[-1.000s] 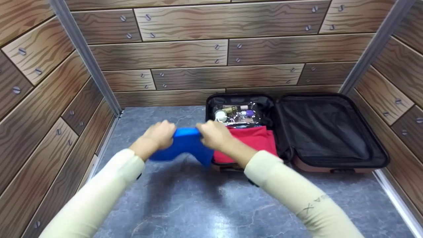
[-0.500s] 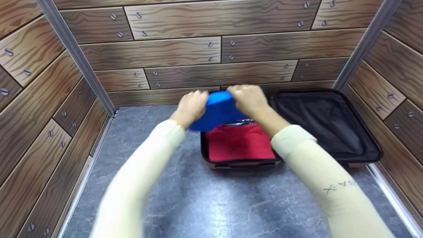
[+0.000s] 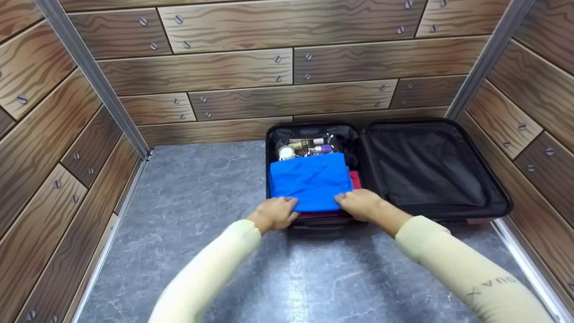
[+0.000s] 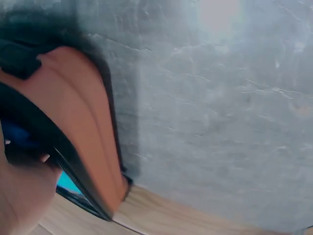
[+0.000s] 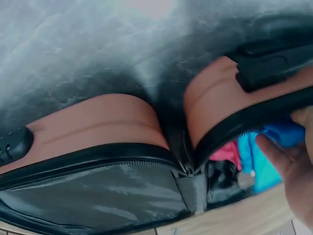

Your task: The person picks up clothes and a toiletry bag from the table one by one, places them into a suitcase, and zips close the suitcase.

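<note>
Folded bright blue cloth (image 3: 309,179) lies flat-ish inside the left half of a salmon-coloured hard-shell suitcase with black trim (image 4: 83,107), a few wrinkles across its top. Left hand (image 3: 274,212): at the near left corner of the cloth, thumb and fingers close together, pinching the edge; left wrist view shows it reaching over the black rim, fingertips mostly dark there. Right hand (image 3: 361,204): at the near right corner, fingers bent, thumb and fingertips nipping the edge, little gap between them; right wrist view cuts off part of that hand.

Under the blue one: folded red cloth (image 3: 355,179), showing along the right side and as a strip at the near edge. Behind, toward the wall: clear plastic pouch of toiletries (image 3: 309,146), with a round white-topped container (image 3: 286,153) and a purple-capped item (image 3: 326,148) visible. Near part of the pouch sits behind the blue cloth's far edge.

Black-lined other half of the suitcase (image 3: 426,166) lies folded out to the right, hinge between. Case rests on a grey marbled floor (image 3: 202,188); wood-plank-patterned walls (image 3: 237,27) on three sides. Both arms in pale cream sleeves (image 3: 210,273), dark lettering on the right one
</note>
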Action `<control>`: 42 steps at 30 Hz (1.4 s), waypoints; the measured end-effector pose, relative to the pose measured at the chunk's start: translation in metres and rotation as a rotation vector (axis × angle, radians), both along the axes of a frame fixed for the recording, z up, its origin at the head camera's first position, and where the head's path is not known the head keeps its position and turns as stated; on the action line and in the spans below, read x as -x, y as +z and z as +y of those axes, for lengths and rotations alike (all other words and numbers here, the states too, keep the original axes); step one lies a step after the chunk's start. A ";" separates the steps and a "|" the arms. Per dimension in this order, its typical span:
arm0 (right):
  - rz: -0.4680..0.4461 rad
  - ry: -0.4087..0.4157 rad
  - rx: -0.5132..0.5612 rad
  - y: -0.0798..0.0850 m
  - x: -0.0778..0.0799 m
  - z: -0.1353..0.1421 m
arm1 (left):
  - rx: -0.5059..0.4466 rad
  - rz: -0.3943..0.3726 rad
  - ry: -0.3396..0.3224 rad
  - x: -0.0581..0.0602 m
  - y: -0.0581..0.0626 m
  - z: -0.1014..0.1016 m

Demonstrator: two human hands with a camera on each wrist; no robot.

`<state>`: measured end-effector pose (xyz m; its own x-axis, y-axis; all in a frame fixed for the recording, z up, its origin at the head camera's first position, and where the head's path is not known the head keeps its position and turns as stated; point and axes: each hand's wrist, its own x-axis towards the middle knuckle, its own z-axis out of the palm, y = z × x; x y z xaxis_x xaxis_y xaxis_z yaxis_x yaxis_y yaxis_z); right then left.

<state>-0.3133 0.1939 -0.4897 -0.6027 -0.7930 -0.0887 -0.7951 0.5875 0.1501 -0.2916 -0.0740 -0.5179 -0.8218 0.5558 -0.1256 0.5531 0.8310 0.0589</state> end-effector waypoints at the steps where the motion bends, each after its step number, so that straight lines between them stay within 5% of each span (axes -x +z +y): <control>1: -0.012 -0.028 0.003 0.000 -0.001 0.000 | -0.008 0.000 0.013 0.000 -0.001 -0.001; 6: -0.111 -0.103 -0.110 0.013 -0.002 -0.010 | 0.154 0.011 -0.001 0.000 0.006 -0.002; 10: -0.273 -0.170 -0.170 0.021 -0.002 -0.018 | 0.306 0.038 0.013 -0.003 0.011 0.002; 13: -0.354 -0.273 -0.081 0.024 0.003 -0.021 | 0.231 -0.127 0.100 -0.002 0.018 0.007; 15: -0.329 -0.330 0.039 0.023 0.007 -0.023 | 0.114 -0.246 0.191 0.000 0.022 0.013; 17: -0.267 -0.363 0.182 0.014 0.011 -0.025 | -0.020 -0.268 0.269 0.003 0.021 0.022; 21: -0.202 -0.406 0.341 -0.015 0.013 -0.030 | -0.201 -0.179 0.342 0.007 0.003 0.044; 28: -0.402 -0.607 0.319 -0.054 0.002 -0.029 | -0.131 -0.250 0.384 0.010 -0.024 0.057; 35: -0.426 -0.610 0.303 -0.060 0.007 -0.036 | -0.112 -0.309 0.403 0.017 -0.031 0.048; 39: -0.387 -0.618 0.315 -0.057 0.010 -0.040 | -0.133 -0.268 0.391 0.019 -0.028 0.045; 42: -0.358 -0.617 0.332 -0.055 0.012 -0.043 | -0.181 -0.133 0.350 0.020 -0.024 0.037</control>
<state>-0.3248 0.1514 -0.5446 -0.9222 -0.3434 -0.1776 -0.2776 0.9079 -0.3140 -0.3116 -0.0369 -0.5414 -0.9481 0.2691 -0.1692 0.2171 0.9370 0.2735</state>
